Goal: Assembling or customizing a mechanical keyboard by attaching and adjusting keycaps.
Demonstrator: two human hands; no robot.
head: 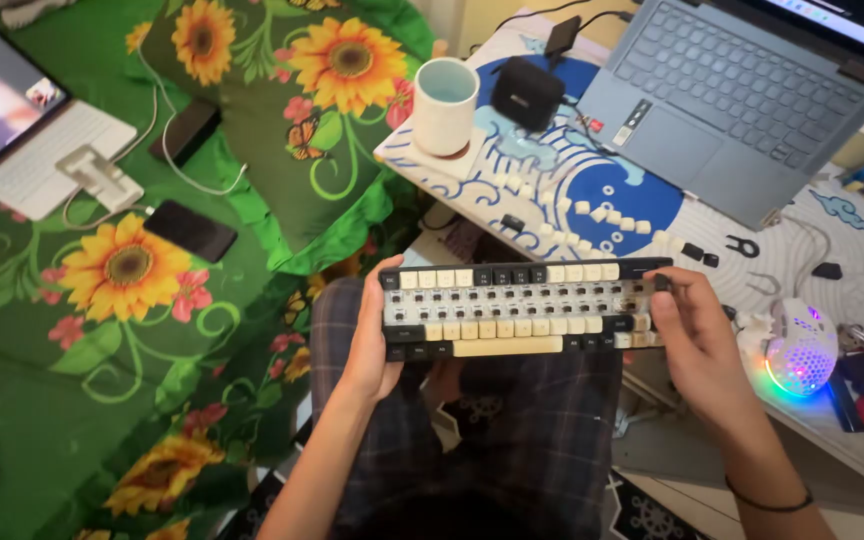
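**Two hands, one keyboard held over the lap**

Two-tone cream-and-black mechanical keyboard (524, 308), many caps missing, long axis running left-right btwn the grips; left hand (372, 335) clasps its left end, right hand (697, 345) grips the right end w/ thumb on top; loose cream keycaps (592, 210) lie beyond it on the desk mat; pale ceramic mug (445, 105) further off, contents not visible.

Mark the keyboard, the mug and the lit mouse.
keyboard (522, 308): head view, on the middle rows with bare switches.
mug (445, 112): head view, on its outer wall below the rim.
lit mouse (802, 348): head view, on the top of its perforated white shell.
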